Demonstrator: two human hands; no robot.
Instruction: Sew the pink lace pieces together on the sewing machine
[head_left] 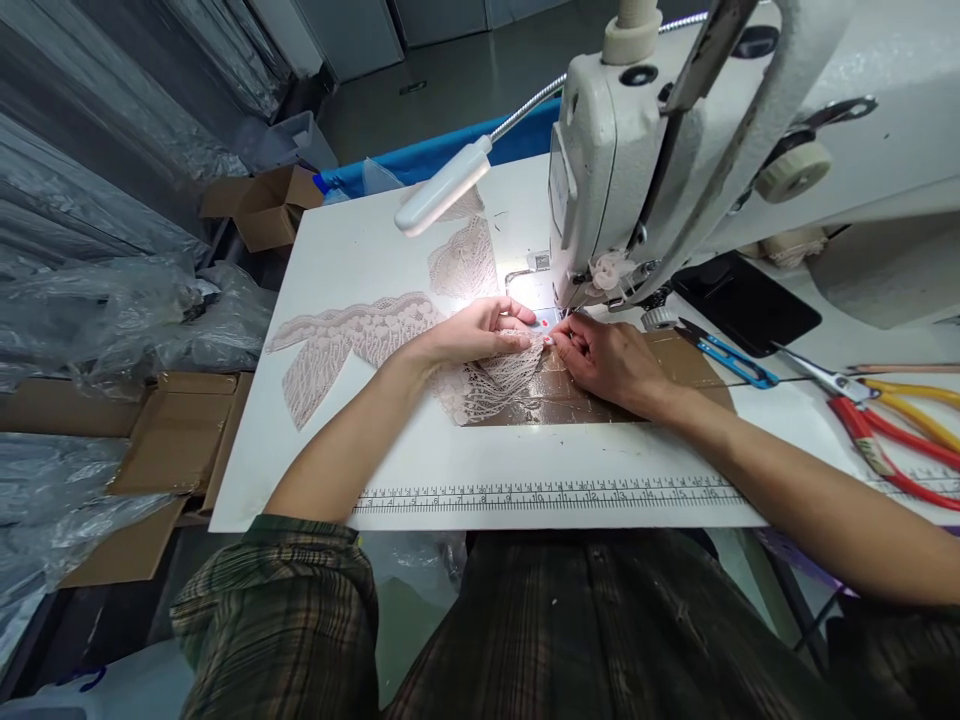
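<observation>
A pale pink lace piece (510,375) lies partly bunched in front of the needle of a white sewing machine (592,170). My left hand (487,332) has its fingers closed over the upper part of this lace, thumb on top. Close by on the right, my right hand (600,360) pinches the lace's edge just below the presser foot. The fingertips of both hands are a short way apart. More lace (360,335) spreads flat across the table to the left, and a scalloped lace piece (463,258) lies behind my left hand.
A lit lamp (444,187) reaches over the table. Brown tape (577,400) covers the surface under the hands, with a printed ruler (540,497) along the front edge. To the right lie a black phone (746,300), blue thread snips (727,355) and red-handled scissors (862,420). Cardboard boxes (180,430) stand left.
</observation>
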